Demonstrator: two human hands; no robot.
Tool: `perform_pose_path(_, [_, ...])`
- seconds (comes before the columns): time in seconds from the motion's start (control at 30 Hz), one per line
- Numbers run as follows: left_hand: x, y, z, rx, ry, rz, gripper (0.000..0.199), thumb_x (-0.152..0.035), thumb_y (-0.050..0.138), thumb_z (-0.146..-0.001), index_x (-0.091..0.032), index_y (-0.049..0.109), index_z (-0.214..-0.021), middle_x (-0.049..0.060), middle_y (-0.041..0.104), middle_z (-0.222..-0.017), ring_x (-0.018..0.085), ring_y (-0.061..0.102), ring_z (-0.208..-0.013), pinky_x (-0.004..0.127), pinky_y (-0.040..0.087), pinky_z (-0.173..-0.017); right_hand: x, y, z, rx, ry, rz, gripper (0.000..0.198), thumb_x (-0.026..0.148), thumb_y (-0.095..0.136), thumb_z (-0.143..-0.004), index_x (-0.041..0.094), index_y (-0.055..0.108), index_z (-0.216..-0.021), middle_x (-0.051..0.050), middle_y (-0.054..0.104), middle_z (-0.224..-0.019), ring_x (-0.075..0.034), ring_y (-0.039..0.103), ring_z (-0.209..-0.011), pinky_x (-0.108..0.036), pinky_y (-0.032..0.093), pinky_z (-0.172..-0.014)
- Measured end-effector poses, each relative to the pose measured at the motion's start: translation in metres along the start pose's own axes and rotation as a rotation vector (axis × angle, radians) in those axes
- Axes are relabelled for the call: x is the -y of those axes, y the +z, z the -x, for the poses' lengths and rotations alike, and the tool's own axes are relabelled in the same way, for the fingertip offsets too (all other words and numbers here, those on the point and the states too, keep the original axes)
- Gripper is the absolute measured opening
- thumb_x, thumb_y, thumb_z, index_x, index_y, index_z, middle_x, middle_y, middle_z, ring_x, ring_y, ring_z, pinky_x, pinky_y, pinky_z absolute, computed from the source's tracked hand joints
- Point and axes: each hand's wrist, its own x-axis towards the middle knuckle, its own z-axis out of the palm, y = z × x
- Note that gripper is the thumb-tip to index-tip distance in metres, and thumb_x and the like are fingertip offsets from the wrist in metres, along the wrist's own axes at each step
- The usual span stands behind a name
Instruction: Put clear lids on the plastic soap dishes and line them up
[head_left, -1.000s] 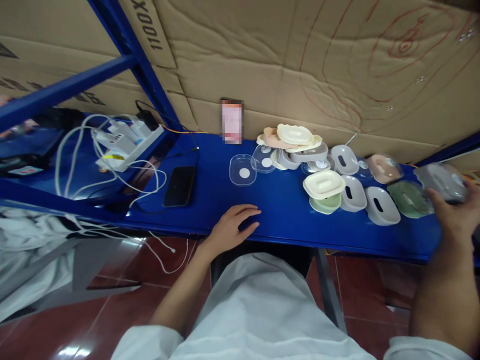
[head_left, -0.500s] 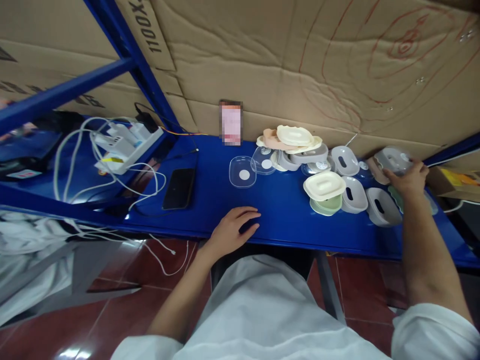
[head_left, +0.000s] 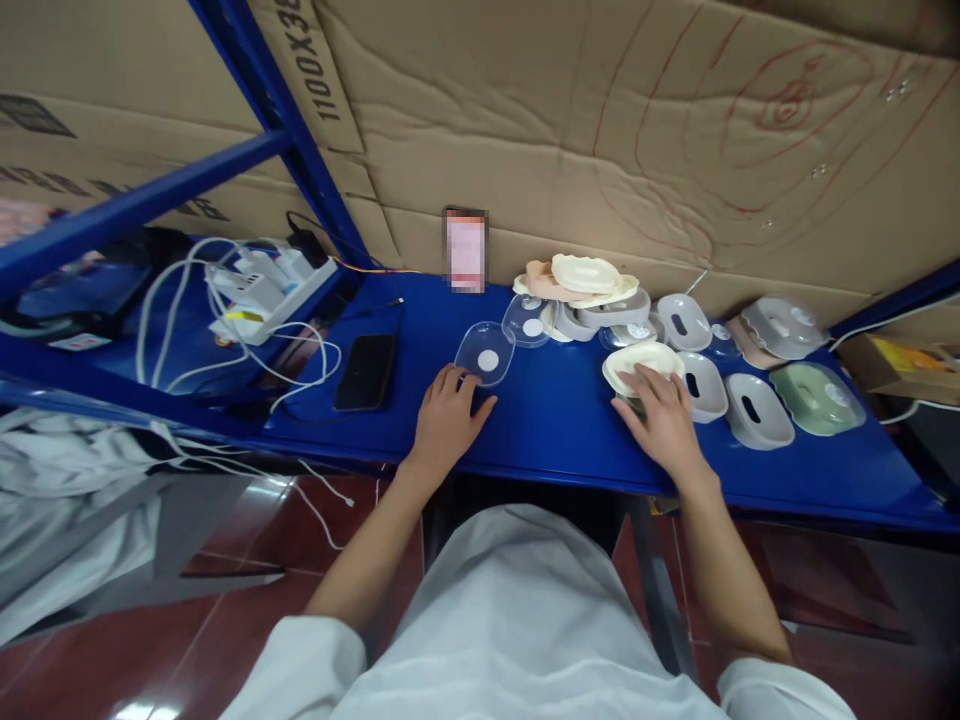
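Observation:
My left hand (head_left: 446, 420) is open, its fingertips at the near edge of a clear plastic lid (head_left: 472, 352) with a round white sticker. My right hand (head_left: 667, 420) reaches over a cream soap-dish tray (head_left: 626, 362), fingers lying apart on its top and thumb at its near side. Under that tray was a pale green dish, now mostly covered by my hand. Beside it stand grey oval boxes with a slot in the bottom, one grey box (head_left: 759, 415) nearest the edge. A green lidded box (head_left: 814, 398) and a pink box under a clear lid (head_left: 787, 328) lie further right.
Stacked cream and pink trays (head_left: 587, 275) lie by the cardboard wall (head_left: 480, 120). A phone (head_left: 466, 250) leans on it; a black phone (head_left: 366, 372) lies at left. Beyond the blue post are a power strip (head_left: 281, 300) and white cables. A carton (head_left: 911, 365) stands far right.
My right hand has left the lidded box at the far right and come left to the cream tray. My left hand has moved forward to the clear lid. The view shifted slightly.

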Motion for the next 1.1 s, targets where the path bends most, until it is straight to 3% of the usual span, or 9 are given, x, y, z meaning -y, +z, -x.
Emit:
perform_pose_path(0.1, [0.011, -0.011, 0.023, 0.014, 0.012, 0.144, 0.022, -0.042, 0.068, -0.101, -0.021, 0.065, -0.104, 0.015, 0.066, -0.133, 0.033, 0.070, -0.120, 0.047, 0.061, -0.099, 0.001, 0.005, 0.008, -0.062, -0.037, -0.005, 0.035, 0.039, 0.057, -0.108, 0.021, 0.068, -0.137, -0.015, 0.067, -0.146, -0.031, 0.064, -0.134, -0.058, 0.032, -0.127])
perform_pose_path(0.23, [0.016, -0.025, 0.046, 0.141, 0.139, 0.337, 0.021, -0.044, 0.067, -0.102, -0.023, 0.063, -0.104, 0.011, 0.056, -0.153, 0.030, 0.062, -0.138, 0.047, 0.056, -0.111, 0.015, -0.006, 0.003, -0.159, -0.120, -0.035, 0.025, 0.028, 0.063, -0.106, 0.021, 0.070, -0.129, -0.010, 0.077, -0.126, -0.027, 0.070, -0.120, -0.050, 0.039, -0.120])
perform_pose_path(0.4, [0.018, -0.031, 0.048, 0.125, 0.144, 0.424, 0.019, -0.040, 0.056, -0.108, -0.023, 0.064, -0.109, 0.011, 0.061, -0.152, 0.032, 0.054, -0.148, 0.054, 0.047, -0.120, 0.073, -0.001, -0.005, -0.002, -0.357, 0.009, 0.029, 0.026, 0.062, -0.107, 0.017, 0.070, -0.134, -0.011, 0.079, -0.112, -0.026, 0.071, -0.101, -0.046, 0.047, -0.101])
perform_pose_path(0.47, [0.021, -0.033, 0.048, 0.056, 0.049, 0.475, 0.020, -0.041, 0.054, -0.109, -0.024, 0.063, -0.112, 0.010, 0.072, -0.134, 0.029, 0.065, -0.135, 0.051, 0.051, -0.114, 0.092, 0.007, -0.005, 0.057, -0.403, -0.046, 0.032, 0.030, 0.063, -0.108, 0.016, 0.069, -0.136, -0.012, 0.079, -0.111, -0.026, 0.071, -0.099, -0.044, 0.050, -0.095])
perform_pose_path(0.6, [0.021, -0.038, 0.045, -0.097, -0.206, 0.704, 0.029, -0.050, 0.049, -0.111, -0.023, 0.060, -0.114, 0.005, 0.078, -0.098, 0.021, 0.077, -0.093, 0.037, 0.058, -0.088, 0.108, 0.014, -0.006, 0.125, -0.430, -0.286, 0.048, 0.040, 0.064, -0.107, 0.020, 0.058, -0.150, -0.013, 0.075, -0.130, -0.028, 0.069, -0.120, -0.045, 0.053, -0.107])
perform_pose_path(0.77, [0.006, -0.037, 0.031, -0.033, -0.392, 1.136, 0.041, -0.063, 0.045, -0.109, -0.023, 0.053, -0.112, -0.003, 0.071, -0.072, 0.016, 0.072, -0.056, 0.025, 0.050, -0.054, 0.102, 0.009, -0.013, 0.018, -0.326, -0.321, 0.061, 0.037, 0.064, -0.106, 0.026, 0.043, -0.162, -0.018, 0.055, -0.158, -0.034, 0.052, -0.148, -0.053, 0.049, -0.117])
perform_pose_path(0.87, [0.011, -0.035, 0.023, -0.034, -0.462, 1.103, 0.046, -0.064, 0.052, -0.105, -0.023, 0.051, -0.127, -0.007, 0.067, -0.069, 0.014, 0.068, -0.047, 0.022, 0.046, -0.048, 0.083, 0.004, -0.013, 0.025, -0.208, -0.211, 0.060, 0.040, 0.062, -0.107, 0.030, 0.043, -0.163, -0.016, 0.046, -0.167, -0.037, 0.043, -0.157, -0.061, 0.041, -0.124])
perform_pose_path(1.0, [0.037, -0.036, 0.013, -0.060, -0.516, 0.923, 0.050, -0.059, 0.053, -0.105, -0.024, 0.049, -0.140, -0.007, 0.066, -0.073, 0.012, 0.060, -0.039, 0.021, 0.042, -0.042, 0.057, 0.000, 0.001, 0.029, -0.055, -0.065, 0.053, 0.038, 0.054, -0.109, 0.026, 0.049, -0.160, -0.017, 0.050, -0.165, -0.038, 0.045, -0.155, -0.065, 0.034, -0.127])
perform_pose_path(1.1, [0.050, -0.041, 0.003, 0.002, -0.481, 0.600, 0.040, -0.050, 0.047, -0.108, -0.024, 0.057, -0.138, -0.002, 0.069, -0.075, 0.014, 0.057, -0.039, 0.026, 0.047, -0.048, 0.051, 0.002, 0.010, 0.059, -0.073, -0.030, 0.049, 0.034, 0.051, -0.110, 0.025, 0.051, -0.158, -0.015, 0.056, -0.161, -0.035, 0.048, -0.153, -0.063, 0.031, -0.128])
